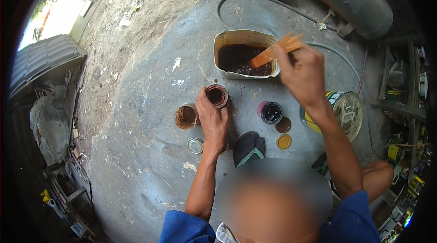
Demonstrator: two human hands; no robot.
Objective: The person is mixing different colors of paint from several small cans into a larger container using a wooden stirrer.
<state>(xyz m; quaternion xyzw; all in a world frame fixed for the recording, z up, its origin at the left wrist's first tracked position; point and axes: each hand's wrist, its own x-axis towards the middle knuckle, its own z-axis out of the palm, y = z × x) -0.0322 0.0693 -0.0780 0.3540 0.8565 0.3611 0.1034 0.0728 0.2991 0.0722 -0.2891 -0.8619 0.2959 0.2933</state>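
My right hand (302, 72) grips a splintered flat wooden stick (264, 57), whose lower end dips into dark brown liquid (239, 56). That liquid fills part of a pale cut-open container (248, 76) on the floor. My left hand (211, 118) is wrapped round a small can (216, 96) with dark reddish-brown stains inside. Just left of this hand, a brown-smeared can (185, 116) stands open. To the right sits a small jar of black stuff (271, 112). Beside it lie a brown round lid (283, 124) and a yellow one (284, 141).
A silvery lid (195, 145) rests near my left wrist. By my right forearm is a yellow-and-green bucket (348, 113). My sandalled foot (248, 147) is close to the cans. Beyond the container run a hose (223, 4) and a wheeled tank (346, 2). Shelves (400, 106) line the right side.
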